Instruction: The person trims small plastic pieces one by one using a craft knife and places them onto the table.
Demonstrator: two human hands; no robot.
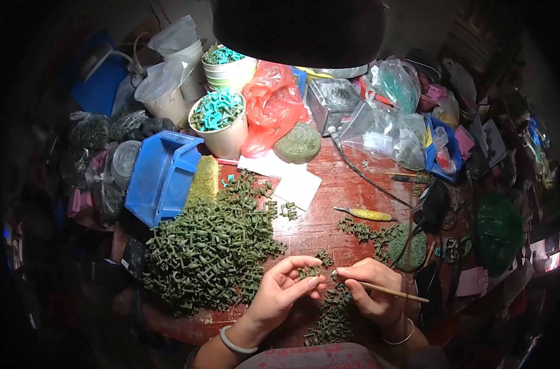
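Note:
My left hand (290, 285) pinches a small dark green ring-shaped piece (308, 271) between thumb and fingertips. Close beside it, my right hand (372, 288) is closed around a thin tool with a wooden handle (395, 292). Something small and pale shows at the fingertips of that hand, too small to name. To the left lies a large heap of similar green pieces (212, 252). A smaller group of green pieces (330, 320) is spread below the hands, near my lap. More green pieces (369, 234) lie beyond my right hand.
A blue bin (161, 178) rests against the heap. White cups of teal and green pieces (226, 140) stand behind. A yellow-handled tool (371, 214), white tile (299, 188), round green pad (407, 247) and black cable (369, 166) lie on the red table (329, 184). A dark lamp hood (298, 31) hangs above.

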